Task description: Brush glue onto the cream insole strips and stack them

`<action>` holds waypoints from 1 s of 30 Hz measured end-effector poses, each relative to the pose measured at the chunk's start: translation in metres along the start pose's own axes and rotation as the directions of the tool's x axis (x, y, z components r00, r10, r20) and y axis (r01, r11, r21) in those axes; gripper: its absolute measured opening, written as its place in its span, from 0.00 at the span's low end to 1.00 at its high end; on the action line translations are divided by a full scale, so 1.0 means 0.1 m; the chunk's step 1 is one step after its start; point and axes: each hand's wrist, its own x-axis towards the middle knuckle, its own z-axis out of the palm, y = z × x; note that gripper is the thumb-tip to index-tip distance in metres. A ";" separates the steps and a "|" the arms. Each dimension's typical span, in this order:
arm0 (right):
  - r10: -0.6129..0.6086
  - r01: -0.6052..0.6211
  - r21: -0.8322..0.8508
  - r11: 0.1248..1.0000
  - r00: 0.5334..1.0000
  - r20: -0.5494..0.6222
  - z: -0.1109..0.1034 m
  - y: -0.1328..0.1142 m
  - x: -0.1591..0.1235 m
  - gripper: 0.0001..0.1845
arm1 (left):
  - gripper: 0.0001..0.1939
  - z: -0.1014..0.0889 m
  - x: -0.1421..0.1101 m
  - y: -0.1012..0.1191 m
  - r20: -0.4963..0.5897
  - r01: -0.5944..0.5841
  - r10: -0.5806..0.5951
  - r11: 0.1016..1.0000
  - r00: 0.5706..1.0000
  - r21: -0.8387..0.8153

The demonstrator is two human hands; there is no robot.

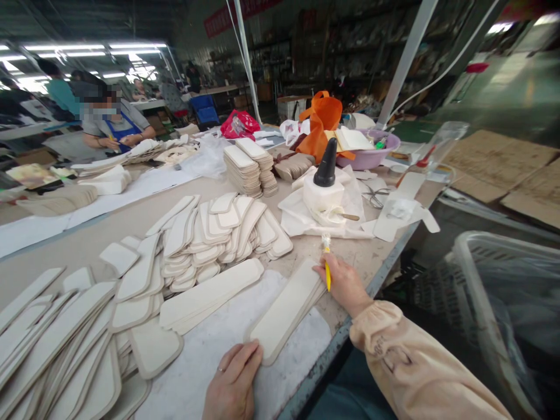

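Observation:
A yellow-handled brush (327,269) with whitish bristles is in my right hand (345,283), fingers closed round the handle. The same hand's fingertips are at the far end of a long white panel (286,309) with a beige border, which lies on top of similar strips. At the panel's near corner, my left hand (234,379) has its fingers pressed together on the edge; its thumb is hidden. A white sheet (310,338) is spread beneath. Beyond the brush, a white tub (322,198) with a black cone (327,166) on it stands on plastic, a small stick at its front.
Loose pale panels (192,245) cover the left of the table (192,189). Behind are stacked panels (242,172), an orange bag (326,122) and a purple basin (371,154). Scissors (376,195) lie right. A plastic crate (472,291) stands past the table edge. A co-worker (116,125) sits opposite.

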 end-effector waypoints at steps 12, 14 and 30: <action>-0.362 0.298 0.360 0.884 0.924 0.123 -0.14 -0.48 -0.24 0.08 | 0.21 0.07 -0.07 -0.16 0.012 -0.150 0.150 0.987 0.989 0.059; -0.386 0.283 0.407 0.868 0.902 0.196 -0.10 -0.52 -0.27 0.12 | 0.21 0.08 -0.06 -0.19 0.022 -0.180 0.179 0.981 0.984 0.066; -0.055 0.034 0.198 0.980 0.993 0.101 -0.04 0.01 -0.13 0.08 | 0.21 0.02 0.01 0.00 0.009 0.002 -0.002 1.000 1.000 -0.024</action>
